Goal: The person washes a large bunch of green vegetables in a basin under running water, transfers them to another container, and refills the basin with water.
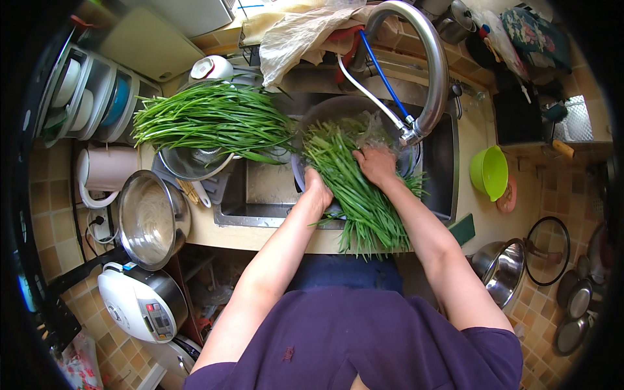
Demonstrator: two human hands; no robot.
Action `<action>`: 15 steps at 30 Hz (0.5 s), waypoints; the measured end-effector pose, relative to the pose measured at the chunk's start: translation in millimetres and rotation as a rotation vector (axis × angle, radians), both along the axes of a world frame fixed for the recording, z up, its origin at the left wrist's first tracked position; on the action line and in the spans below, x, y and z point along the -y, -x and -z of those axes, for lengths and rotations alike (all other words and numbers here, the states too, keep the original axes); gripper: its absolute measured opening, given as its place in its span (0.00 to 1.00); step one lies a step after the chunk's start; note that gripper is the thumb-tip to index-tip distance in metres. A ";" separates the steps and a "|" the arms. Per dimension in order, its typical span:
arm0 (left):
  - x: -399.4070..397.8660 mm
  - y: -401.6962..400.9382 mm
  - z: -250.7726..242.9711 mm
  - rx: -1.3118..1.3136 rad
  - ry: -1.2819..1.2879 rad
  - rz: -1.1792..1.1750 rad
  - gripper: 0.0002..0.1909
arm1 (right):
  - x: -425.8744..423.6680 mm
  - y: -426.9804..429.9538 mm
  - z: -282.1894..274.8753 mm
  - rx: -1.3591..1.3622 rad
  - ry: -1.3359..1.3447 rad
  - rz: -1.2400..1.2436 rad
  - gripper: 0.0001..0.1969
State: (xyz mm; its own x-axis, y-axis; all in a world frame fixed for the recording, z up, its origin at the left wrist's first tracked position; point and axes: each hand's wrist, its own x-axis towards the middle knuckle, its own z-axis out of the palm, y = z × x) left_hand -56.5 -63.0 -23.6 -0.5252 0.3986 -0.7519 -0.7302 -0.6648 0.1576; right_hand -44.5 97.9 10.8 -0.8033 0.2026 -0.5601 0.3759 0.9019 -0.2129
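Observation:
A large bunch of long green garlic chives (360, 195) lies slanted over a wide basin (296, 178) in the sink, its leafy ends hanging over the sink's front edge. My left hand (319, 189) holds the bunch from its left side, with the fingers hidden beneath the leaves. Across the stems, my right hand (376, 163) grips the bunch at the basin; its fingertips are partly hidden. Something clear and shiny, water or thin plastic, shows just beyond that hand. Another pile of chives (209, 119) rests on a mesh strainer (195, 163) at the sink's left.
A curved metal faucet (434, 63) arches over the sink (261, 183). Steel bowls stand left (151, 219) and right (504, 273). A lime-green bowl (489, 173) and a green scouring pad (461, 229) sit on the right counter. A rice cooker (141, 302) is at lower left.

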 end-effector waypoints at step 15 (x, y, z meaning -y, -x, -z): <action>-21.1 -5.1 -21.6 -0.076 0.002 0.375 0.44 | -23.0 -11.4 0.2 0.118 1.140 0.609 0.45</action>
